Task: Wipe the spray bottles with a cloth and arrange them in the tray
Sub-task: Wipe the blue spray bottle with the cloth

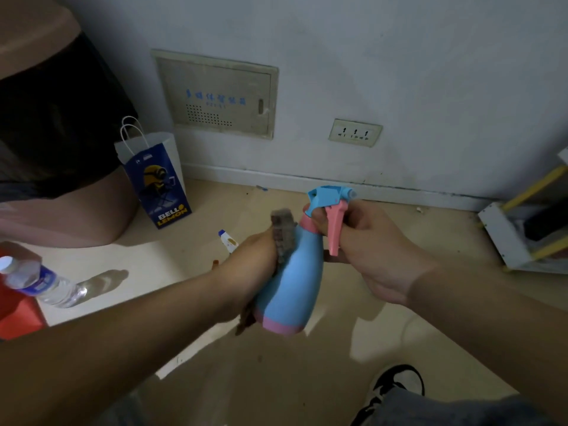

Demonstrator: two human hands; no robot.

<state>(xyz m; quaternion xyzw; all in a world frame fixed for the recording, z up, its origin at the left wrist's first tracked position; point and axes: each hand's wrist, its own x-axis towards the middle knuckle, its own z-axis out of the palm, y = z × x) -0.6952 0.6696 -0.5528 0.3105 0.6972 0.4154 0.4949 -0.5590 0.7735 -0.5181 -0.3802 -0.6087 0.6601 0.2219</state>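
Both forearms stretched forward, my right hand (378, 250) wrapped round the neck beneath the pink trigger to steady the blue spray bottle (298, 278) in mid-air above the floor (307, 379), while my left hand (252, 265) gripped a grey cloth (281, 222) against its side for wiping, no tray visible.

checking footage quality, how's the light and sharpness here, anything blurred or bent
Head view: dim overall, with a brighter patch on the floor by the water bottle, which throws a shadow. Head view: the cloth in the left hand is smeared by motion; the spray bottle in the right hand is sharper. Head view: wide-angle bend skews the wall panel.
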